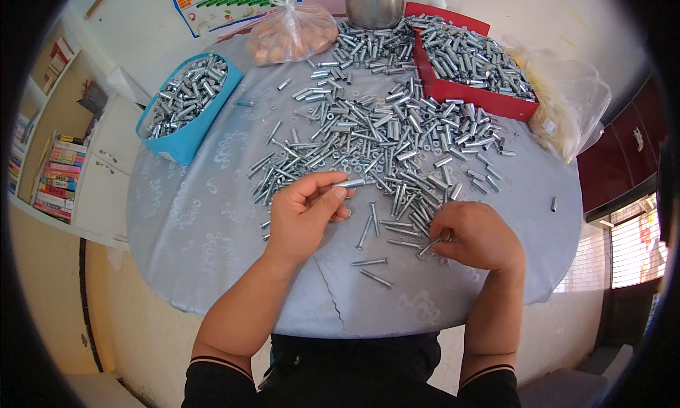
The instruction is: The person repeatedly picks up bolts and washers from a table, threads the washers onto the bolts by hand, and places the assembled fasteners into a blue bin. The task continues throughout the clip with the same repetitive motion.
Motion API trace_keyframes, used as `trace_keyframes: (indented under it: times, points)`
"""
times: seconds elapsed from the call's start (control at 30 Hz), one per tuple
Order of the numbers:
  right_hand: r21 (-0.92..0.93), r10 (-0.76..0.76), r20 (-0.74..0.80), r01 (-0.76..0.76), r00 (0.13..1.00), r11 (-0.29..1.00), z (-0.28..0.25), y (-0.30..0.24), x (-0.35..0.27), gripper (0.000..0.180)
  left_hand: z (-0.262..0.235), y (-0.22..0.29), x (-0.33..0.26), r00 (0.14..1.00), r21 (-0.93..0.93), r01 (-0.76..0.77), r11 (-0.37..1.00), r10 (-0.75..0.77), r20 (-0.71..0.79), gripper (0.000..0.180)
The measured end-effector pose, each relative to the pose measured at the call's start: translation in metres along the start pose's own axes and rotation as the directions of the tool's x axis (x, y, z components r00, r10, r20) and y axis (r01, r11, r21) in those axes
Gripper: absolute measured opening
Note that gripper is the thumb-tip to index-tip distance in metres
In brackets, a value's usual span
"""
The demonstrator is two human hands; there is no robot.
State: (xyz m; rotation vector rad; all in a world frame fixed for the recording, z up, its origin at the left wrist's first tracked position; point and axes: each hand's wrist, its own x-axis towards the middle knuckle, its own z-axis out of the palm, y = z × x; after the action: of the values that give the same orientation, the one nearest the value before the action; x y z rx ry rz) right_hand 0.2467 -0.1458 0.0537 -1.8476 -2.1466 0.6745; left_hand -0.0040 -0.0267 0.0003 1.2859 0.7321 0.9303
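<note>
My left hand point(303, 213) is closed, pinching a silvery sleeved bolt point(352, 183) between thumb and fingers just above the near edge of the heap. My right hand point(478, 236) bends down at the heap's near right side. Its fingertips are closed on a bolt point(427, 248), partly hidden by the fingers. Between the hands, several loose bolts point(375, 277) lie on the grey tablecloth. Beyond them spreads a large heap of bolts, metal sleeves point(394, 129), nuts and washers.
A blue container point(185, 147) full of metal pieces stands at the left. At the back right, a red box point(464, 102) holds more. A plastic bag of round tan items point(292, 36), a metal pot point(374, 8) and another clear bag point(567, 110) stand around the heap. One sleeve point(554, 204) lies far right.
</note>
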Motion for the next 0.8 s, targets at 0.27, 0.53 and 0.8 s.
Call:
trace_keyframes:
  times: [0.27, 0.53, 0.8]
  points:
    - [-0.103, 0.247, -0.124, -0.26, 0.961, 0.96, 0.015, -0.019, -0.034, 0.02, -0.001, -0.004, -0.004, 0.998, 0.02, -0.009, 1.0, 0.008, 0.057, 0.023]
    - [0.334, 0.295, -0.277, -0.197, 0.914, 0.922, 0.044, -0.008, -0.024, 0.018, 0.002, -0.001, -0.003, 0.998, 0.037, -0.017, 0.999, 0.015, 0.054, 0.023]
    - [0.262, 0.219, -0.282, -0.144, 0.934, 0.954, 0.055, -0.018, 0.024, 0.013, 0.003, 0.0, -0.003, 0.999, 0.024, -0.015, 1.0, 0.014, 0.033, 0.023]
